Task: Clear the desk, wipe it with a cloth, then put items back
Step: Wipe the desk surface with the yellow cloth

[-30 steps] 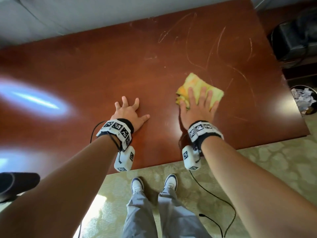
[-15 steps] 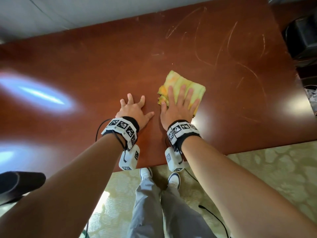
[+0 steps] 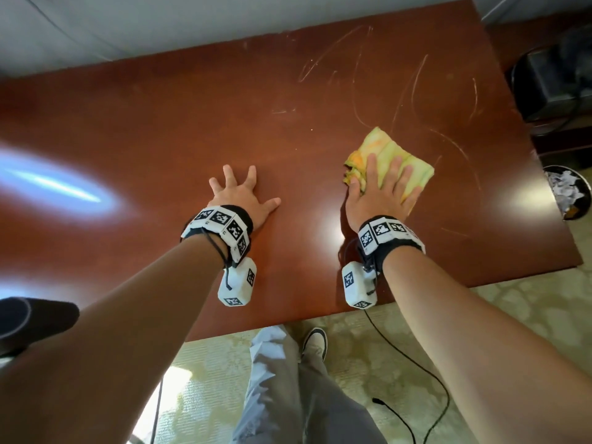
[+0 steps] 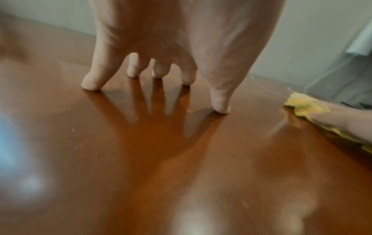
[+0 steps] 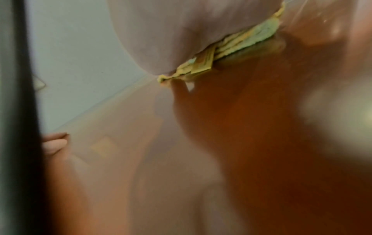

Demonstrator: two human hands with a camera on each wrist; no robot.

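Head view: right hand (image 3: pixel 378 197) fingers flat on folded yellow cloth (image 3: pixel 413 168); left hand (image 3: pixel 240 197) splayed, glossy desk (image 3: pixel 160 129).

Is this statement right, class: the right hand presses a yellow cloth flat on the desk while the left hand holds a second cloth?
One thing is wrong. The left hand holds no cloth: it rests on the bare desk with fingers spread, as the left wrist view shows. The rest stands: the right hand presses the yellow cloth flat.

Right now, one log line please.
phase: wiping | right hand flat on cloth | left hand braced on desk
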